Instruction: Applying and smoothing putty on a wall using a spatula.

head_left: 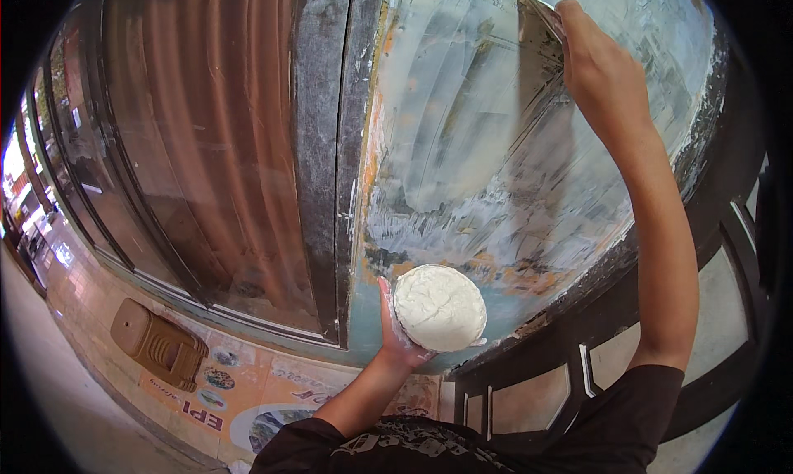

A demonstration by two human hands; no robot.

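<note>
My right hand (601, 65) is raised high on the wall, its fingers closed around a putty knife (541, 18) whose blade edge lies against the surface. The wall panel (462, 135) is smeared with whitish-grey putty in streaks, with orange and teal patches showing lower down. Below, my left hand (396, 333) holds up a round container filled with white putty (439, 307). The container's sides are mostly hidden under the putty, and a little putty hangs over its right rim.
Left of the wall panel runs a dark wooden post (320, 143), then a glass window with a brown curtain (198, 127) behind it. A brown plastic stool (159, 342) sits on the floor by a printed banner (248, 391). Dark panelled woodwork (529, 400) borders the lower right.
</note>
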